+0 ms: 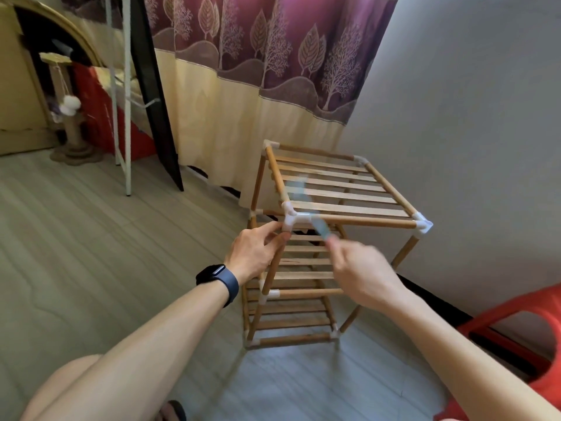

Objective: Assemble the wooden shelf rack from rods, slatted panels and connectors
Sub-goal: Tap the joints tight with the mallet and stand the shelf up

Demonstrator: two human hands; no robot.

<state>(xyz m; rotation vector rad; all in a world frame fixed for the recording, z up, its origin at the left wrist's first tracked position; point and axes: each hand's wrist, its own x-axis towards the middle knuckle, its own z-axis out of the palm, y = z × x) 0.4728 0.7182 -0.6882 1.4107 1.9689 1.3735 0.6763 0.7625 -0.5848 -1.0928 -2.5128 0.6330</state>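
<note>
The wooden shelf rack (343,192) stands upright on the floor by the wall, with three slatted tiers joined by rods and white connectors. My left hand (255,253) grips the near left upright rod just under the top front-left white connector (292,218). My right hand (361,268) holds a pale blue object (306,208) that is blurred by motion and reaches up over that same connector. What the blue object is cannot be made out.
A red plastic stool (516,326) stands at the right, close to the rack. A purple and cream curtain (258,86) hangs behind it. At the back left are a white metal frame (121,117), a dark board and a cat scratching post (73,138).
</note>
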